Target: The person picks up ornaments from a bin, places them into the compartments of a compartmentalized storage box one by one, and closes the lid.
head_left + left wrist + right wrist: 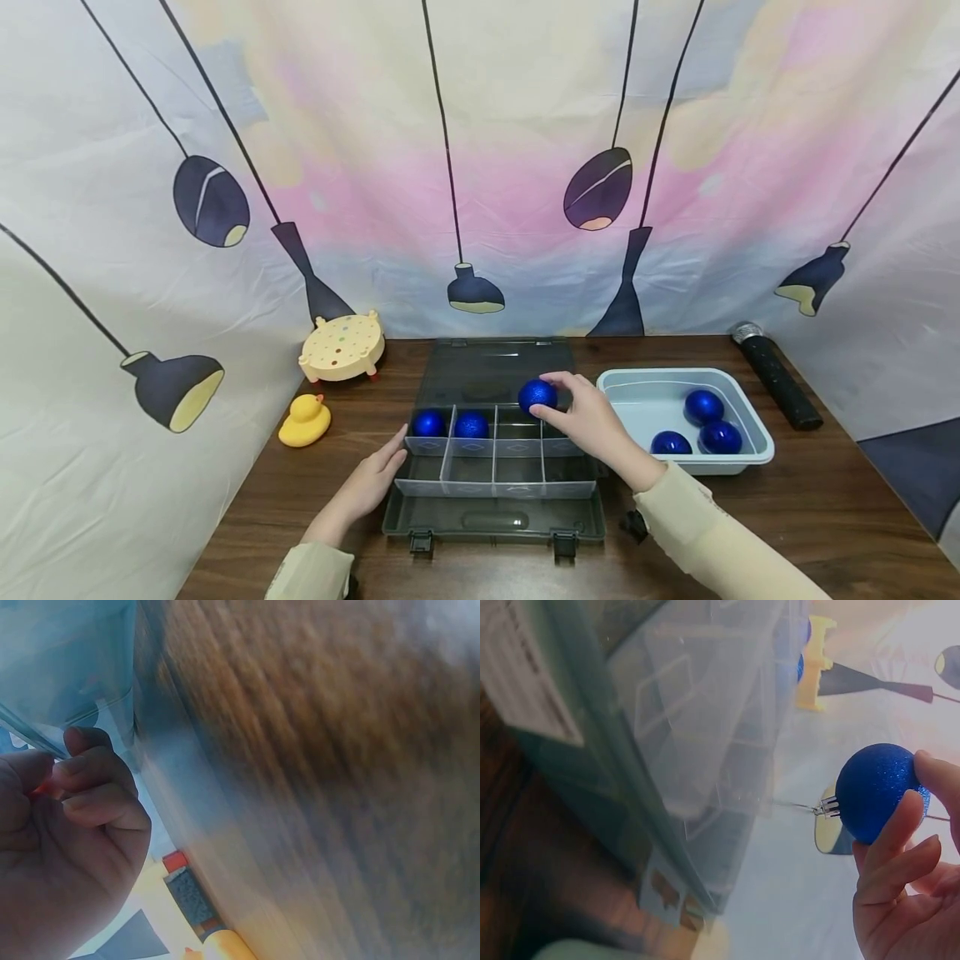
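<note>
In my right hand (596,421) a glittery blue Christmas bauble (537,395) is pinched between thumb and fingers, above the third back-row compartment. Its silver cap and wire loop face the box in the right wrist view, where the bauble (881,793) is apart from the clear wall. My left hand (367,483) holds the left edge of the divided plastic box (495,521); in the left wrist view that hand (82,817) has curled fingers at the wall. Two blue baubles, the left one (429,423) and its neighbour (472,425), sit in the first two back compartments.
Right of the box stands a light-blue tray (630,400) with several blue baubles (703,407). Beyond it lies a black microphone (780,379). A yellow rubber duck (305,421) and a round cream stool-like toy (342,347) are at the left. A printed cloth hangs behind.
</note>
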